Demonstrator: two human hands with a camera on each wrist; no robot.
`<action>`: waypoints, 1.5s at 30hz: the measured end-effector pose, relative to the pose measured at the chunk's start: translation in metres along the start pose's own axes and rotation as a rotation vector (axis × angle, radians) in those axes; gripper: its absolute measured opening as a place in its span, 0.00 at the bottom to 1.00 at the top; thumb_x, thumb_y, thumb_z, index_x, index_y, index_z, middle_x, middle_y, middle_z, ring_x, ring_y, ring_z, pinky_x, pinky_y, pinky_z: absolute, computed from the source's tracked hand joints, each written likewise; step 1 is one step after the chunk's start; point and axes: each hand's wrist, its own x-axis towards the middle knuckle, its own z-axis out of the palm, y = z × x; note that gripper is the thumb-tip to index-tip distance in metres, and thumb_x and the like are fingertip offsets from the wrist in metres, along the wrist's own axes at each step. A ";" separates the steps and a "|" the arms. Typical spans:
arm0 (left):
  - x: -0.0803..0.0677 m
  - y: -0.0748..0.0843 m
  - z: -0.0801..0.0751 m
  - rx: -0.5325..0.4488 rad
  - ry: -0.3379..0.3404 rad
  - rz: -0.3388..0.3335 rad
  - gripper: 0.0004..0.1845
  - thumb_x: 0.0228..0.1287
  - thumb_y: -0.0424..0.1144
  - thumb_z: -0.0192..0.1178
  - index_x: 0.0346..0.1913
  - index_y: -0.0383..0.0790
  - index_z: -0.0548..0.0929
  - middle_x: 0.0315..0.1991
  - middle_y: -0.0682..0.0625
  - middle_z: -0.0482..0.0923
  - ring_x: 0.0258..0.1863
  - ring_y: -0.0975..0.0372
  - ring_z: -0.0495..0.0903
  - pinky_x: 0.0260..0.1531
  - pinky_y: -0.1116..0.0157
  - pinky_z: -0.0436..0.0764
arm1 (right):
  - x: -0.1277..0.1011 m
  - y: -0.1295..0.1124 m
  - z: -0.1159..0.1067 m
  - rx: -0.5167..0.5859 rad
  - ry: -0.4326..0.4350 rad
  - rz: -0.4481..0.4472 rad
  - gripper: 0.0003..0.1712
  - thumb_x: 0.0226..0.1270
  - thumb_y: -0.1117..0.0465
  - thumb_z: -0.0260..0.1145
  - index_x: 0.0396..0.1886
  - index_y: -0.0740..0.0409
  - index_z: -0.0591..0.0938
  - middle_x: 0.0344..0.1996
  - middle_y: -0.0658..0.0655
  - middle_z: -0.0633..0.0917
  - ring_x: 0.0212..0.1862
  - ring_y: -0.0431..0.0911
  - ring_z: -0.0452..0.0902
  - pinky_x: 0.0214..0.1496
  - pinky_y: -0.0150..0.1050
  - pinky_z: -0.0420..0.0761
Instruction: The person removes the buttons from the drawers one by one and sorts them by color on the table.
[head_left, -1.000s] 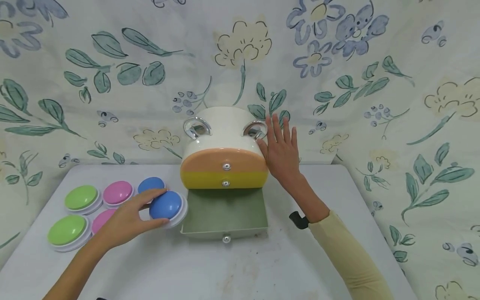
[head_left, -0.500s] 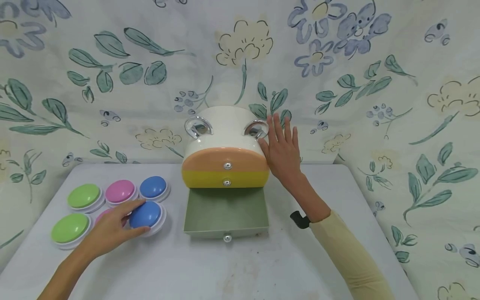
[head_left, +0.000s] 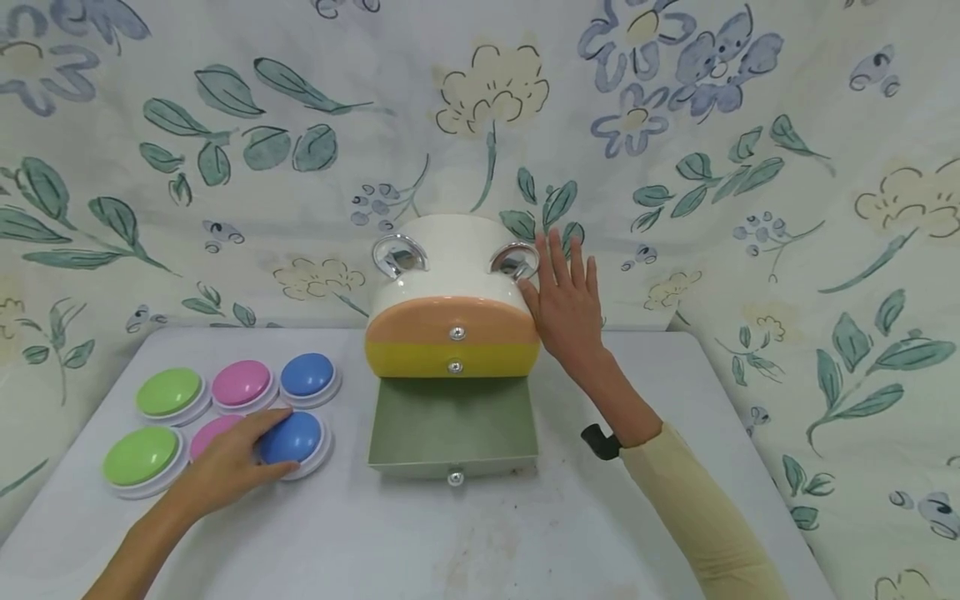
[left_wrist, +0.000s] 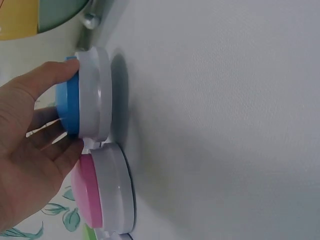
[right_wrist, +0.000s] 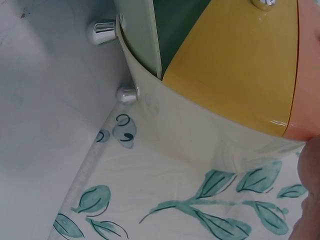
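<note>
My left hand (head_left: 264,447) grips a blue dome button (head_left: 292,437) on the white table, thumb on its far edge and fingers round its near side. The left wrist view shows the same blue button (left_wrist: 70,102) in my left hand (left_wrist: 30,150), with a pink button (left_wrist: 92,192) touching it. My right hand (head_left: 566,300) lies flat and open against the right side of a small white drawer cabinet (head_left: 450,250). Its orange drawer (head_left: 450,321) and yellow drawer (head_left: 450,360) are closed. The green bottom drawer (head_left: 450,425) is pulled out and looks bare inside.
Left of the cabinet sit two green buttons (head_left: 168,390) (head_left: 141,456), a pink one (head_left: 240,382), a second pink one (head_left: 208,433) partly under my hand, and another blue one (head_left: 307,373). Floral cloth (head_left: 675,167) hangs behind and at the sides.
My left hand has carried the blue button left and nearer, from beside the open green drawer to the front row of buttons. The right hand has stayed on the cabinet.
</note>
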 end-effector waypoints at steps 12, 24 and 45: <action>0.006 0.001 0.001 0.041 -0.031 -0.001 0.43 0.52 0.42 0.77 0.65 0.20 0.69 0.61 0.24 0.70 0.60 0.31 0.69 0.56 0.35 0.72 | -0.001 -0.001 0.002 -0.017 0.000 -0.006 0.39 0.81 0.47 0.49 0.80 0.60 0.50 0.79 0.62 0.51 0.78 0.61 0.41 0.76 0.61 0.48; 0.008 -0.001 0.005 0.067 -0.056 -0.023 0.43 0.53 0.43 0.76 0.66 0.22 0.69 0.62 0.24 0.68 0.60 0.30 0.68 0.56 0.35 0.72 | 0.000 -0.002 0.002 -0.027 -0.017 0.004 0.39 0.81 0.47 0.49 0.80 0.60 0.49 0.79 0.61 0.50 0.78 0.61 0.40 0.77 0.60 0.47; 0.000 0.041 0.001 -0.037 0.136 -0.003 0.34 0.59 0.34 0.72 0.66 0.27 0.71 0.55 0.33 0.78 0.55 0.41 0.77 0.54 0.48 0.80 | 0.000 0.001 0.002 -0.013 0.016 -0.011 0.38 0.81 0.48 0.50 0.80 0.61 0.51 0.79 0.61 0.51 0.78 0.61 0.42 0.77 0.61 0.48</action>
